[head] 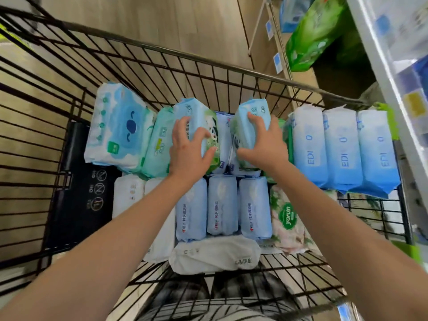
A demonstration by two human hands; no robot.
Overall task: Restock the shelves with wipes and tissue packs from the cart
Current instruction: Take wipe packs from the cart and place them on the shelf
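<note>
Both hands reach down into a black wire cart (143, 56) full of wipes packs. My left hand (187, 151) grips a light blue pack with a panda picture (199, 114), fingers curled over its top and thumb on its near side. My right hand (264, 142) grips a matching blue and green pack (252, 107) just to the right. Both packs stand tilted above the packs under them. The shelves (391, 72) rise at the right.
Other packs fill the cart: a big blue one with a face (120, 126), three blue EDI packs (342, 147) at right, three blue packs (222, 205) in the near row, white packs (215, 253), a Yorun pack (287, 218). A green pack (312, 35) lies on the shelf.
</note>
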